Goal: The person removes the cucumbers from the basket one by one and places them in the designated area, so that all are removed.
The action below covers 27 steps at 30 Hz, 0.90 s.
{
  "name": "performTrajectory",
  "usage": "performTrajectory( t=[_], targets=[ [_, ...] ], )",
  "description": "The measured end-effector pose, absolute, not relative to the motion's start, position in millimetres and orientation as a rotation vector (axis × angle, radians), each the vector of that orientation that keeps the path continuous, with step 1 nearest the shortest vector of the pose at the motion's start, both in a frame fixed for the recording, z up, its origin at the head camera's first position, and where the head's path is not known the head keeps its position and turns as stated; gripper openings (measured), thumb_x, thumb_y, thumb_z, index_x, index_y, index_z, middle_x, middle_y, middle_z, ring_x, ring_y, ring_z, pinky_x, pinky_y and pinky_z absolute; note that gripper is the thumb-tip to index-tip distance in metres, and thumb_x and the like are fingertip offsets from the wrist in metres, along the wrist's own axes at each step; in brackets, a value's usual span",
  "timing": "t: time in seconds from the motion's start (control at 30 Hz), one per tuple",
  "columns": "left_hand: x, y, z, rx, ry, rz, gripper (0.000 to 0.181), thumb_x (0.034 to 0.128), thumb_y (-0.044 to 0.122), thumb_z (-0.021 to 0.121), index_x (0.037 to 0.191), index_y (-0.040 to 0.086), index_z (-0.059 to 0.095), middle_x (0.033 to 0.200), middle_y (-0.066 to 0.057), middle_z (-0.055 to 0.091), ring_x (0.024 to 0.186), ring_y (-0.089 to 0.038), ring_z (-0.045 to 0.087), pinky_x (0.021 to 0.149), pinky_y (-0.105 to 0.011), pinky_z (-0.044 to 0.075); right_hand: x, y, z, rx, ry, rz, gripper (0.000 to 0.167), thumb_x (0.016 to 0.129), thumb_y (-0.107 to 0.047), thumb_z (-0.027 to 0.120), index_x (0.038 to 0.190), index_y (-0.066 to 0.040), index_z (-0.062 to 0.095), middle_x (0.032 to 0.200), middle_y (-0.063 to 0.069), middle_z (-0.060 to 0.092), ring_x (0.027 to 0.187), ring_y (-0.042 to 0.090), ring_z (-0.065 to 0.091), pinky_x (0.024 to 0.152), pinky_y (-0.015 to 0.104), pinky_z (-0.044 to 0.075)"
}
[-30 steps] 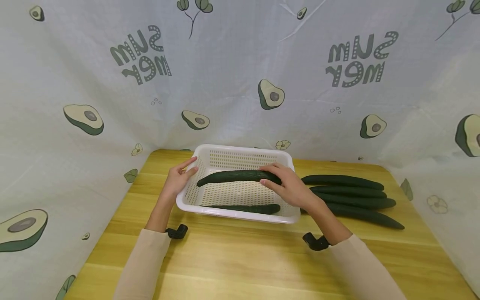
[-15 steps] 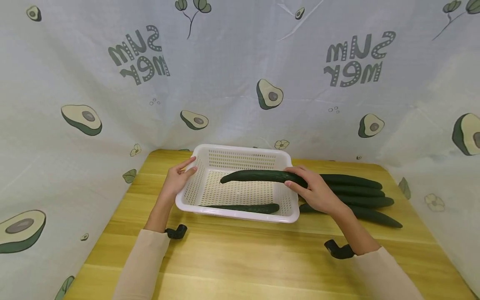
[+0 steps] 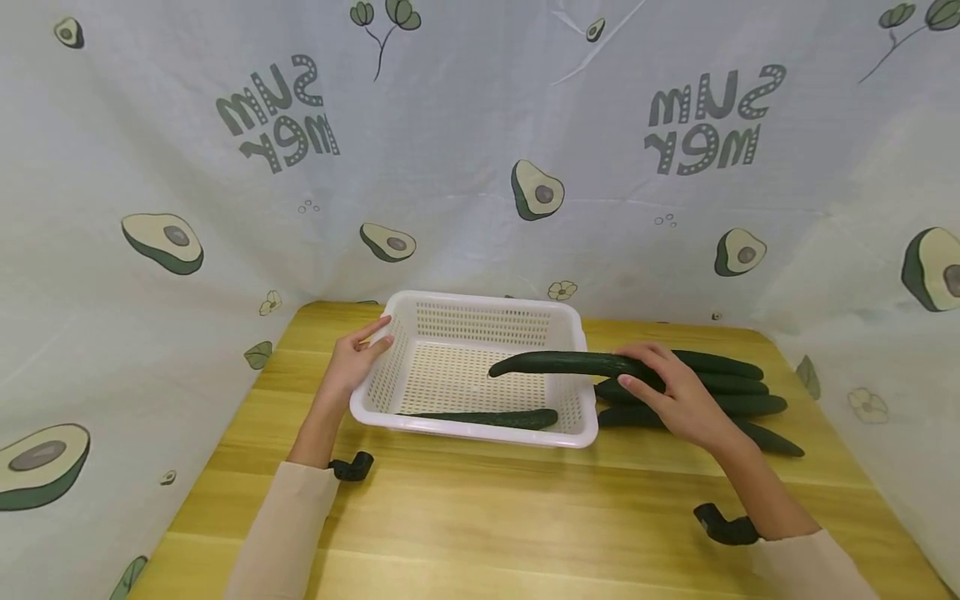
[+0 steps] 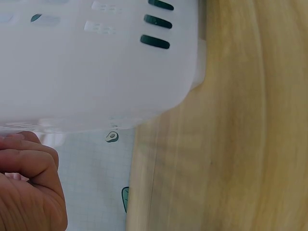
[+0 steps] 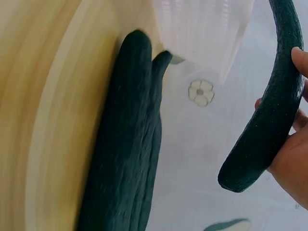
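In the head view my right hand (image 3: 678, 400) grips a long dark green cucumber (image 3: 562, 363) near its right end. The cucumber is held level, its left half over the white plastic basket (image 3: 487, 299) and its right part above other cucumbers (image 3: 750, 405). The right wrist view shows thumb and fingers around this cucumber (image 5: 276, 106), raised off the table. My left hand (image 3: 351, 365) holds the basket's left rim, thumb on top; curled fingers show beside the basket wall (image 4: 96, 82) in the left wrist view. Another cucumber (image 3: 517, 418) lies inside along the basket's front wall.
Several cucumbers lie side by side on the wooden table (image 3: 480, 517), right of the basket. A patterned cloth (image 3: 450, 167) hangs behind the table and at both sides. Black wrist mounts (image 3: 352, 467) sit on both wrists.
My right hand has moved right with the cucumber, from over the basket's middle to over its right edge and the pile. The left hand and the basket have stayed in place.
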<state>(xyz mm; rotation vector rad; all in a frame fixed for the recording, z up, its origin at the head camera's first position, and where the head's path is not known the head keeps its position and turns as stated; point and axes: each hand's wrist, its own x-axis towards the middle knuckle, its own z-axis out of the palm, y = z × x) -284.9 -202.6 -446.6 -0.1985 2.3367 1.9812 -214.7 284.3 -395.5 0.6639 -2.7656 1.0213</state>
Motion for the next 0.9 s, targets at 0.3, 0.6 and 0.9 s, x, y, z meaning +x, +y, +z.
performTrajectory(
  t=[0.3, 0.6, 0.9],
  targets=[
    [-282.6, -205.3, -447.5, -0.178, 2.367, 1.957, 0.049, 0.1017, 0.037, 0.066, 0.15, 0.034, 0.055, 0.135, -0.022, 0.067, 0.094, -0.022, 0.073, 0.073, -0.029, 0.06, -197.1, 328.7, -397.7, 0.579, -2.775, 0.939, 0.042, 0.106, -0.019, 0.06, 0.147, -0.016, 0.054, 0.142, 0.013, 0.05, 0.13, 0.033, 0.044, 0.097, 0.062, 0.039],
    [-283.8, -202.9, -447.6, -0.166, 2.341, 1.966, 0.051, 0.1011, 0.038, 0.067, 0.15, 0.035, 0.054, 0.131, -0.024, 0.068, 0.097, -0.027, 0.074, 0.074, -0.031, 0.061, -178.8, 398.3, -420.2, 0.455, -2.789, 0.893, 0.045, 0.106, -0.016, 0.059, 0.15, -0.015, 0.052, 0.14, -0.021, 0.041, 0.128, -0.017, 0.029, 0.106, 0.028, 0.031],
    [-284.0, -203.2, -447.7, -0.163, 2.386, 1.952, 0.049, 0.1023, 0.035, 0.066, 0.15, 0.031, 0.055, 0.128, -0.024, 0.07, 0.092, -0.025, 0.075, 0.071, -0.028, 0.061, -164.4, 435.8, -444.2, 0.443, -2.805, 0.904, 0.042, 0.105, -0.013, 0.059, 0.146, -0.008, 0.054, 0.136, -0.037, 0.032, 0.124, -0.026, 0.02, 0.102, -0.001, 0.008]
  ],
)
